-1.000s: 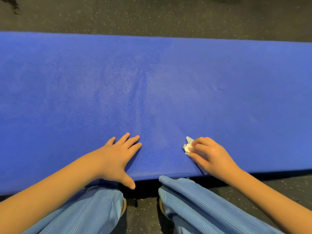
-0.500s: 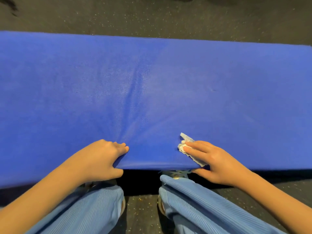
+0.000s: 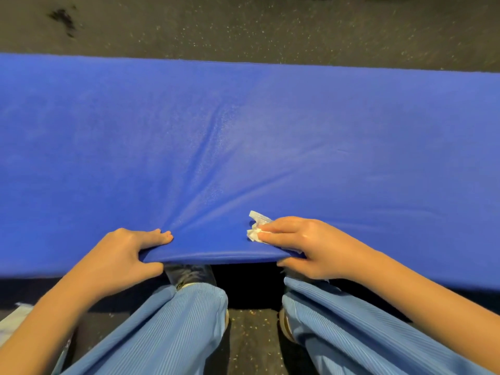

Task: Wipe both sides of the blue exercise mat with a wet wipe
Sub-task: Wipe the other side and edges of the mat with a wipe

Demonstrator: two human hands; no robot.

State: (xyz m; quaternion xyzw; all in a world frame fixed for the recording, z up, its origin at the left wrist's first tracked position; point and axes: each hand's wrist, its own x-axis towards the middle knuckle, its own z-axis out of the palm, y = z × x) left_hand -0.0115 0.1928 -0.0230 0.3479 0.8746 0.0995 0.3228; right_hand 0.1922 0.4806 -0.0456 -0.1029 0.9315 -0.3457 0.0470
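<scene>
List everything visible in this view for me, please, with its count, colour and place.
exercise mat: one, blue, across the floor, near edge lifted.
wet wipe: one, white, crumpled, on the mat's near edge, right of centre.
floor: dark grey, speckled, around the mat.
smudge: one, black, floor at far left.
shoe: one, dark, beneath the lifted edge.
trousers: light blue, ribbed, bottom of view.
left hand: one, grips the mat's near edge.
right hand: one, pinches wipe and mat edge together.

Dark speckled floor [image 3: 270, 28] bears a black smudge [image 3: 62, 18] far left; light-blue ribbed trousers [image 3: 162, 334] overlap a dark shoe [image 3: 189, 274].
</scene>
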